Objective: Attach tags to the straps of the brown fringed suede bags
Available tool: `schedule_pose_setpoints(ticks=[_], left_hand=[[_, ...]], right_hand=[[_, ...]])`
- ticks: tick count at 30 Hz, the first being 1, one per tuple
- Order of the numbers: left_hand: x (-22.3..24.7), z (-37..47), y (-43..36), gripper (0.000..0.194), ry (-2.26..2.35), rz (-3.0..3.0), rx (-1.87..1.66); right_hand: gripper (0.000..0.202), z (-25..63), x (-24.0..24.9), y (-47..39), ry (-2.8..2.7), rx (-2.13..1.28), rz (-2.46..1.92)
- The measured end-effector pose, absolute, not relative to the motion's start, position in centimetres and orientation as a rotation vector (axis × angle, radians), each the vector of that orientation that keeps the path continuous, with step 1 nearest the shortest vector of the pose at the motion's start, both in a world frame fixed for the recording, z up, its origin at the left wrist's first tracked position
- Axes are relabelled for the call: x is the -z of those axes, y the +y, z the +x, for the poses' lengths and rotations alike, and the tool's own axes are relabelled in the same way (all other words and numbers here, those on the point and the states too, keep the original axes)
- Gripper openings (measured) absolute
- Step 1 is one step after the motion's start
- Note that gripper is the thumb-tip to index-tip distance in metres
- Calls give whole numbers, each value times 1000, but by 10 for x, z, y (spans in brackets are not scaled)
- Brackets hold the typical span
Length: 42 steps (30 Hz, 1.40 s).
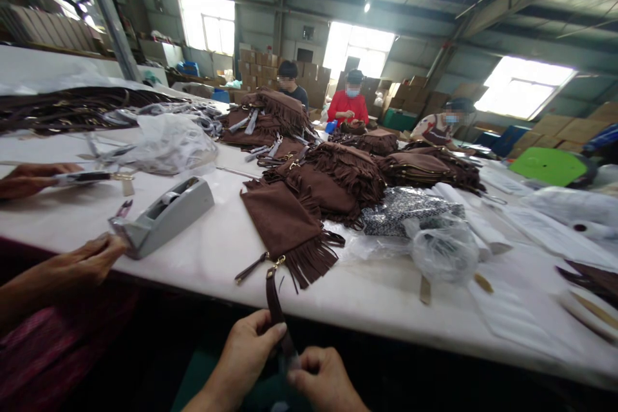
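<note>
A brown fringed pouch (282, 222) lies at the table's near edge, with a small zipper pull beside its gold clasp. From the clasp a dark brown strap (274, 299) hangs over the edge toward me. My left hand (246, 347) pinches the strap between thumb and fingers below the clasp. Lower down, my right hand (326, 376) is closed on the strap's end, where something clear or pale, too blurred to make out, wraps it. Behind the pouch rises a heap of brown fringed bags (333, 180).
A grey tape dispenser (176, 212) stands on the white table (203, 270), with a co-worker's hand (91, 257) at its near end. Another hand (29, 180) holds a strap at far left. Plastic bags (444, 248) lie right. Several people sit across the table.
</note>
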<state>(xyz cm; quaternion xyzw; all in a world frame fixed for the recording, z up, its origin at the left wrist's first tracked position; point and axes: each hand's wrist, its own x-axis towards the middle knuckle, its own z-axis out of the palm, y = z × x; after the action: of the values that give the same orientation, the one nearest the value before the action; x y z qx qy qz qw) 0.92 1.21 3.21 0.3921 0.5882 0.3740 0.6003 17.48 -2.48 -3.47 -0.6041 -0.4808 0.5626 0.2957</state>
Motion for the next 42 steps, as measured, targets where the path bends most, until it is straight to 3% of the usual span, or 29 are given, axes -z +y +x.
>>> schedule_pose_setpoints(ticks=[16, 42], left_hand=[[-27, 1, 12, 29, 1377, 1032, -843], [-16, -4, 3, 25, 1313, 967, -836]], right_hand=[[20, 184, 23, -24, -1276, -1706, -1471], [64, 182, 41, -24, -1237, -1683, -1558]])
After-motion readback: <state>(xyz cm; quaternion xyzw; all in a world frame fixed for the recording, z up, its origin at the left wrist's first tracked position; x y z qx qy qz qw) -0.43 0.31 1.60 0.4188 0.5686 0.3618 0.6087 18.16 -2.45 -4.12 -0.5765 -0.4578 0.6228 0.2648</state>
